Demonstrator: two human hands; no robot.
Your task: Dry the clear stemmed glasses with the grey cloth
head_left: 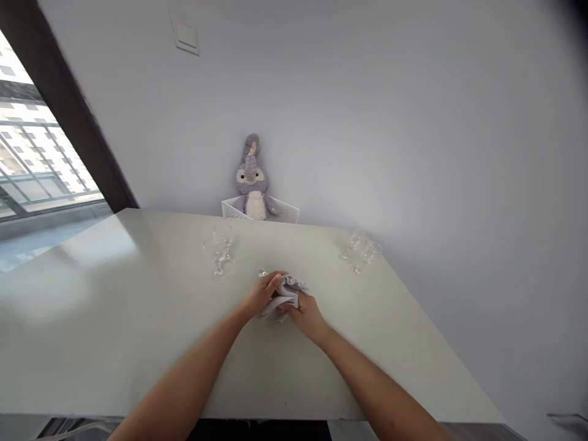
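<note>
My left hand is closed around a small clear glass, of which only a shiny end shows past the fingers. A crumpled pale grey cloth is bunched between both hands, over the table's middle. My right hand grips this cloth from the right side, its fingers partly hidden in the folds. Most of the glass is covered by the cloth and my left fingers. Several clear stemmed glasses stand to the left beyond my hands, and another group of stemmed glasses lies or stands at the right.
The pale table meets a plain wall behind and to the right. Past its far edge a grey plush toy sits in a white perforated basket. A window with a dark frame is at the left.
</note>
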